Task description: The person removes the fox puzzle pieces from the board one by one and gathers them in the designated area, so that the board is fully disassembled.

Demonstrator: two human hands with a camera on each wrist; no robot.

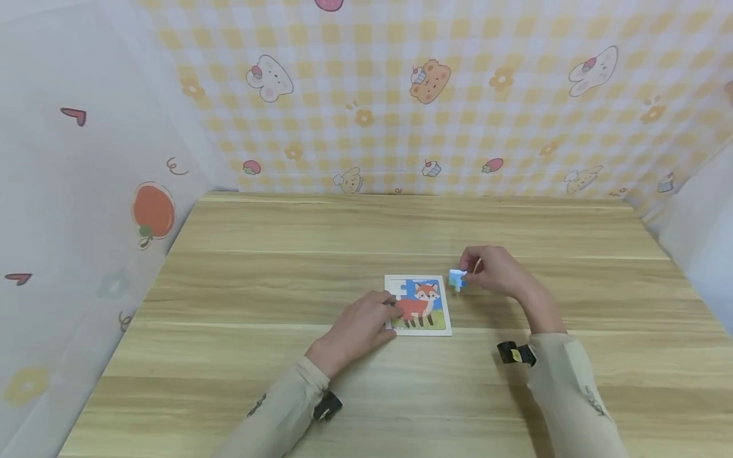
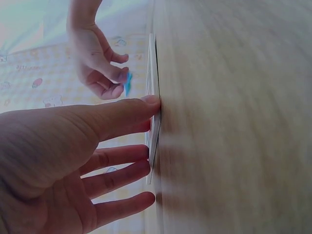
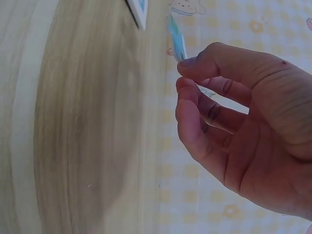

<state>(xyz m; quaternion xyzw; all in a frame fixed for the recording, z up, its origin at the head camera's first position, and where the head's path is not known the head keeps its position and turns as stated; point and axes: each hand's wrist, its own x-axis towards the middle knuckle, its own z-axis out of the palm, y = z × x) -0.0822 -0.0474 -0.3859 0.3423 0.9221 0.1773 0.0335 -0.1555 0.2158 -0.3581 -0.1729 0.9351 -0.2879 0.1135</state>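
Note:
A square jigsaw puzzle with a white frame [image 1: 424, 333] lies on the table, showing a fox on blue and green; its upper-left corner is a bare white gap. My left hand [image 1: 361, 324] rests on the puzzle's left side, fingers fairly straight. In the left wrist view the thumb [image 2: 124, 114] and fingertips touch the thin board [image 2: 154, 73]. To the right of the puzzle, my right hand [image 1: 495, 270] pinches a blue puzzle piece [image 1: 456, 278] between thumb and finger, above the table. The right wrist view shows that piece [image 3: 176, 41] edge-on.
The wooden table [image 1: 286, 229] runs back to a wall hung with yellow checked cloth [image 1: 366, 76]. A white patterned sheet [image 1: 86, 191] stands along the left side. Dark bands with cameras [image 1: 328, 406] sit at both wrists.

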